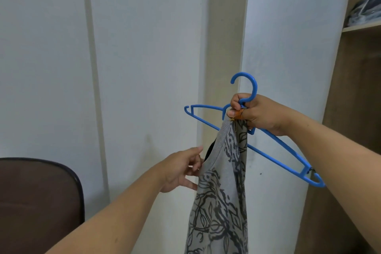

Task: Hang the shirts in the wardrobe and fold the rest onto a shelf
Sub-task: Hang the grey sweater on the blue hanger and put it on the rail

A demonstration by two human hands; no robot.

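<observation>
Gripping blue hanger (266,151) at its neck plus top of grey patterned shirt (221,202), right hand (257,114) holds both beside wardrobe door (288,37); left hand (181,171) fingers relaxed, touching shirt edge.

Hanger (268,146) in right hand (257,113), shirt (222,192) hanging below; left hand (181,169) left of shirt; chair (37,198) far left; shelf (360,27) upper right.

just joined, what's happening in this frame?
A person is getting a patterned grey shirt onto a blue hanger. The right hand grips the hanger's neck along with the top of the shirt; the left hand touches the shirt's edge. It is not hung yet; the open wardrobe is on the right.
</observation>
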